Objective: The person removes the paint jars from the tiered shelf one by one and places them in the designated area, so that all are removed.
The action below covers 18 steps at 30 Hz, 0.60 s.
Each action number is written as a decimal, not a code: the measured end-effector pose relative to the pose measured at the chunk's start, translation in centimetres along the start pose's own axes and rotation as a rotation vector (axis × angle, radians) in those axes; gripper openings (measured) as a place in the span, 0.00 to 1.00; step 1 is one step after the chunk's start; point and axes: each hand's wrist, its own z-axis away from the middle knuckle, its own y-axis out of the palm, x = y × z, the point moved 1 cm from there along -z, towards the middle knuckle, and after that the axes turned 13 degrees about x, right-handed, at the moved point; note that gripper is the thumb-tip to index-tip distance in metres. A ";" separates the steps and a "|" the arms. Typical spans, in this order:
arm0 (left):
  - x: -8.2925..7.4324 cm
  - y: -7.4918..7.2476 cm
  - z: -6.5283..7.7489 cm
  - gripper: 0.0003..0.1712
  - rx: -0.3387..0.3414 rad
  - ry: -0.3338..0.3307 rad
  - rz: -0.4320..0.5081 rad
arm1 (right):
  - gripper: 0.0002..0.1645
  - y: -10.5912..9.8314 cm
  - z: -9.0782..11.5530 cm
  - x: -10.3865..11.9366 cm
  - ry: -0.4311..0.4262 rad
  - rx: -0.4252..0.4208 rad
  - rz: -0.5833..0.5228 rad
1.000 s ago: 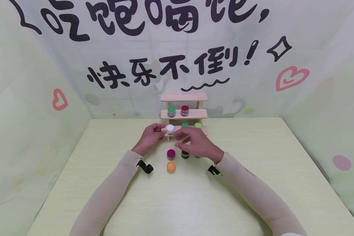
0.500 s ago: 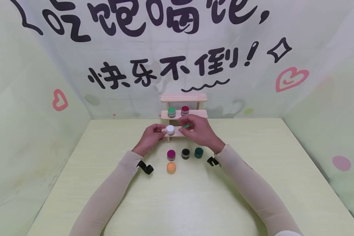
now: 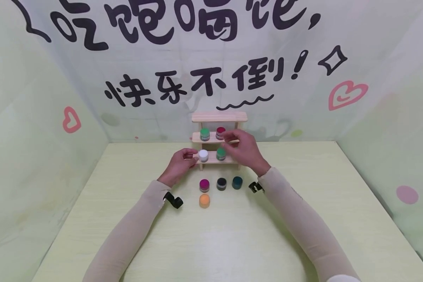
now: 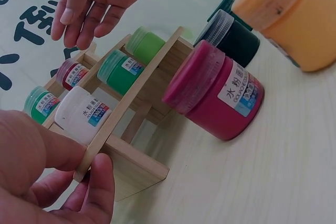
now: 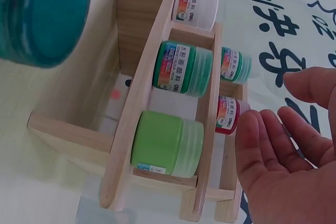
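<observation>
A three-tier wooden display shelf (image 3: 219, 116) holds small paint jars. My left hand (image 3: 181, 162) pinches the left end of its lowest tier between thumb and fingers, beside a white paint jar (image 3: 203, 155). To the right on that tier stand a green paint jar (image 3: 221, 154) and a light green paint jar (image 5: 163, 140), the latter hidden behind my hand in the head view. On the middle tier are another green paint jar (image 3: 205, 134) and a red paint jar (image 5: 226, 115). My right hand (image 3: 244, 150) holds nothing, its loosely bent fingers close by the red jar; contact cannot be told.
In front of the shelf, a magenta jar (image 3: 204, 185), a black jar (image 3: 221, 183) and a teal jar (image 3: 237, 182) stand in a row on the table (image 3: 211, 243). An orange jar (image 3: 204, 200) is nearer. A printed cloth backdrop (image 3: 144, 117) rises behind.
My right hand has risen from in front of the lowest tier towards the middle tier and a little right, uncovering the black and teal jars. My left hand keeps its place on the shelf.
</observation>
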 end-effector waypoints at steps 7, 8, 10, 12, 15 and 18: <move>-0.2 0.0 -0.3 0.21 0.003 0.001 -0.016 | 0.23 -0.6 -0.9 -0.5 0.069 -0.044 -0.024; -0.2 0.0 -0.3 0.21 0.004 0.000 -0.018 | 0.23 -0.6 -1.1 -0.6 0.080 -0.047 -0.027; -0.3 -0.1 -0.3 0.21 0.006 -0.002 -0.020 | 0.23 -0.7 -1.4 -0.7 0.097 -0.059 -0.029; -0.3 -0.1 -0.3 0.21 0.007 0.000 -0.025 | 0.23 -0.7 -1.7 -0.8 0.114 -0.068 -0.026; -0.3 -0.2 -0.3 0.21 0.007 0.005 -0.033 | 0.24 -0.6 -2.2 -1.1 0.134 -0.070 -0.021; 0.1 -0.3 -0.3 0.21 0.009 0.005 -0.031 | 0.24 -0.5 -2.5 -1.4 0.164 -0.059 -0.018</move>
